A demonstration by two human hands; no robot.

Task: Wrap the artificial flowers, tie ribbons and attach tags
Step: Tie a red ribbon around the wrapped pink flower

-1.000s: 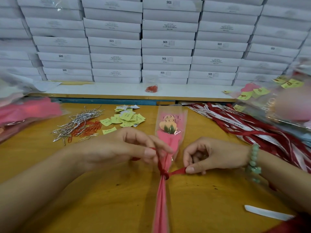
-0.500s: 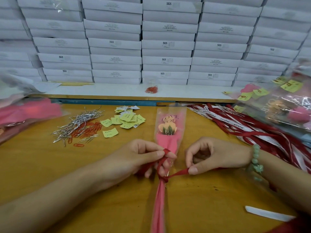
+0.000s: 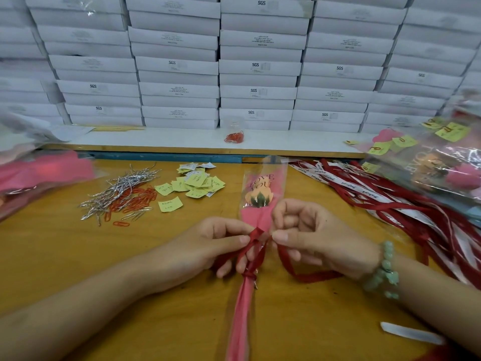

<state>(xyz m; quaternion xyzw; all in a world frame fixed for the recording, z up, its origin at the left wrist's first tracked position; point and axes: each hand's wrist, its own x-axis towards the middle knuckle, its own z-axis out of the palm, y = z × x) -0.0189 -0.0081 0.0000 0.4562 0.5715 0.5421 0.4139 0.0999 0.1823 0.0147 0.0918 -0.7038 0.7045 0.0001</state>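
A wrapped artificial flower (image 3: 260, 196) in pink paper and a clear sleeve printed "LOVE YOU" lies lengthwise in the middle of the wooden table (image 3: 65, 256). A dark red ribbon (image 3: 253, 246) is knotted round its stem. My left hand (image 3: 208, 246) pinches a loop of that ribbon just left of the stem. My right hand (image 3: 312, 235) pinches the other ribbon strand right beside it, and the loose tail curls away under my right wrist.
Yellow tags (image 3: 194, 182), silver twist ties (image 3: 122, 188) and red paper clips (image 3: 135, 201) lie at the back left. A heap of red and white ribbons (image 3: 390, 201) covers the right. Finished wrapped flowers (image 3: 442, 157) pile at the far right, pink wrapping (image 3: 39, 173) at left. White boxes (image 3: 257, 66) wall the back.
My right hand has moved left and up to meet the left hand at the stem. The ribbon strand it pulled sideways now stands up as a loop by the knot.
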